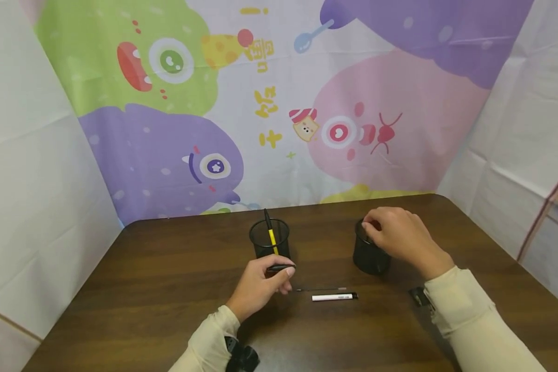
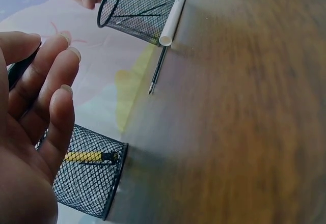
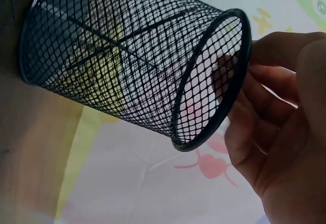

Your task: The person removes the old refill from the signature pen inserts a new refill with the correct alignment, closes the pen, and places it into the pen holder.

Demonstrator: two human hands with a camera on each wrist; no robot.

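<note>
My left hand (image 1: 262, 281) pinches a slim black pen piece (image 1: 279, 267) between thumb and fingers, just in front of the left mesh pen holder (image 1: 260, 248). A black-and-yellow pen (image 1: 272, 236) leans in that holder. My right hand (image 1: 402, 235) has its fingers curled at the rim of the right mesh pen holder (image 3: 117, 56), a fingertip showing through the mesh; whether they pinch the rim I cannot tell. Inside that holder, thin dark rods (image 3: 168, 23) cross. Between the holders, nearer me, lie a white pen barrel (image 1: 332, 297) with a black end and a thin pen refill (image 2: 157, 71).
The brown wooden table (image 1: 176, 289) has a printed cartoon backdrop (image 1: 279, 181) behind it. White cloth walls (image 1: 37, 155) stand at both sides. A black wrist camera (image 1: 242, 356) sits at my left sleeve, and another black device (image 1: 418, 296) shows below my right sleeve.
</note>
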